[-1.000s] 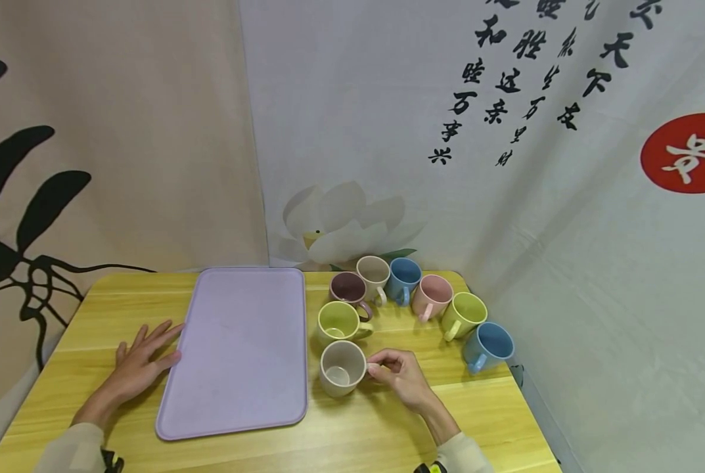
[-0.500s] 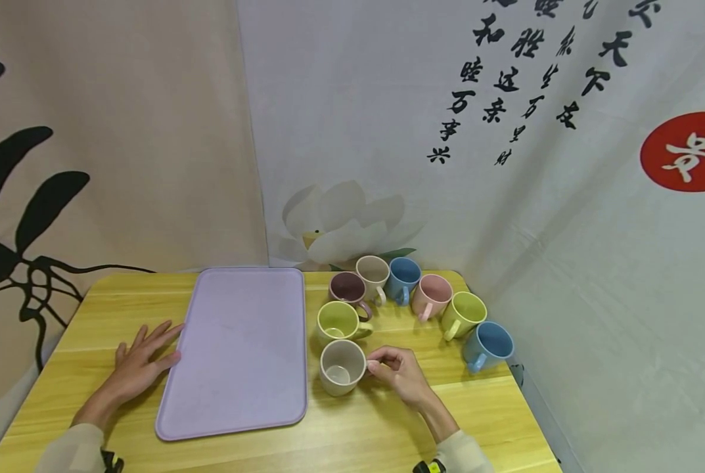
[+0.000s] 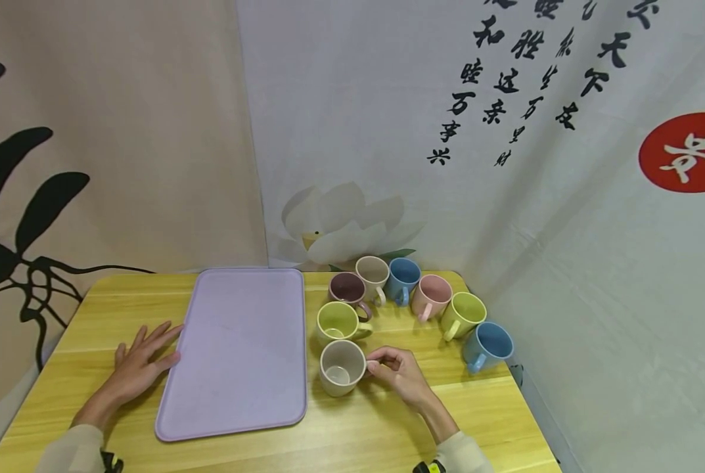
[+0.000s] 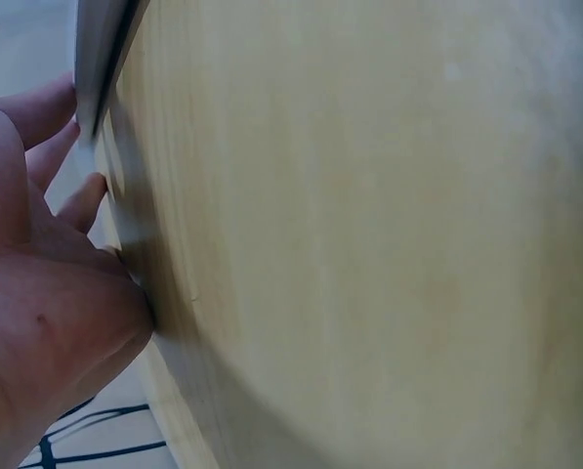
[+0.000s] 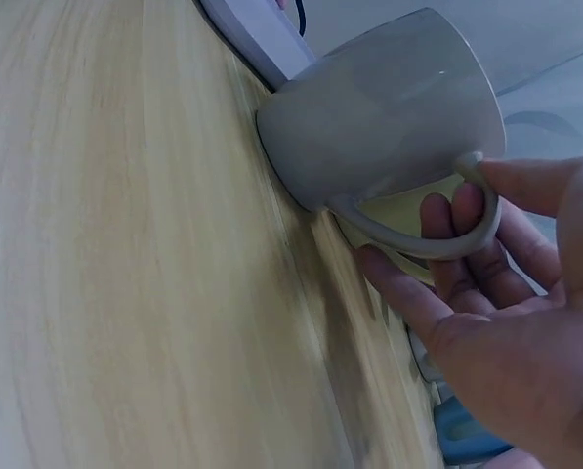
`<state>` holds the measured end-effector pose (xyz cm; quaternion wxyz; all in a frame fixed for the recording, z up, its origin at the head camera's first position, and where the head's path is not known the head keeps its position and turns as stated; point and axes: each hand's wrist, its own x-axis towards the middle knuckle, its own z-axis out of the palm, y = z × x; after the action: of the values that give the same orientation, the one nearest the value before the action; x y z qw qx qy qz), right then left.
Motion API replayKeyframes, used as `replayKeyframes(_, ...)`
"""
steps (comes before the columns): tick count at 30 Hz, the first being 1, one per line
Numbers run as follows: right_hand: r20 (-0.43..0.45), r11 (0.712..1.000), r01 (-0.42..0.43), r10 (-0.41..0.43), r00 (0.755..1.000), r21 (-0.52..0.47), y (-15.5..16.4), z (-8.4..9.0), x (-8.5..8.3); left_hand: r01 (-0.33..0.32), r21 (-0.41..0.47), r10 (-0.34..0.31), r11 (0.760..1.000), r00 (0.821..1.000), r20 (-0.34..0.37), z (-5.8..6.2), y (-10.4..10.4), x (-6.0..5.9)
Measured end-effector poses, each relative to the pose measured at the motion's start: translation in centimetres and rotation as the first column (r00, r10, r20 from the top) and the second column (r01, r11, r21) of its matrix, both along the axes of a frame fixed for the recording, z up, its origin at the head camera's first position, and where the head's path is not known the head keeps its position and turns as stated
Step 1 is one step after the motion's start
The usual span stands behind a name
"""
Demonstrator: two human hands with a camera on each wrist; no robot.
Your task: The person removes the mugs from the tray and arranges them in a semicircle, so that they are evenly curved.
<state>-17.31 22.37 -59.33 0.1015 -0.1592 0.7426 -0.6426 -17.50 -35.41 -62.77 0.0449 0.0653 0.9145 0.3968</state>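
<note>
A light grey mug [image 3: 341, 368] stands upright on the table, just right of the tray. My right hand [image 3: 404, 377] grips its handle [image 5: 418, 244]; in the right wrist view the thumb lies on top of the handle and fingers pass through the loop. At the tray's left edge my left hand [image 3: 139, 366] lies with its fingers extended, touching the rim of the lilac tray [image 3: 240, 355]. The left wrist view shows that hand [image 4: 47, 254] beside the tray's edge. Right behind the grey mug is a yellow-green mug [image 3: 338, 320], its handle turned right.
Behind stand a dark purple mug [image 3: 347, 288], a beige mug [image 3: 373, 272] and a blue mug [image 3: 402, 279]. Along the right are a pink mug [image 3: 432, 294], another yellow-green mug [image 3: 464, 314] and another blue mug [image 3: 488, 346]. A printed curtain [image 3: 352, 131] hangs behind the wooden table [image 3: 352, 447].
</note>
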Motion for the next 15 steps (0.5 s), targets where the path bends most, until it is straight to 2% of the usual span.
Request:
replayKeyframes(7, -0.034, 0.997, 0.045, -0.043, 0.999, 0.067, -0.06, 0.0, 0.02, -0.002, -0.009, 0.001, 1.0, 1.0, -0.002, 0.25, -0.01, -0.12)
replayKeyframes(11, -0.028, 0.987, 0.129, -0.127, 0.991, 0.092, 0.07, 0.16, 0.11, 0.004, -0.021, -0.004, 1.0, 1.0, 0.021, 0.52, -0.13, -0.06)
replayKeyframes(15, -0.093, 0.964, 0.223, -0.211, 0.973, 0.146, 0.41, 0.49, 0.01, 0.01, -0.07, -0.007, 0.997, 0.999, 0.042, 1.02, -0.05, 0.09)
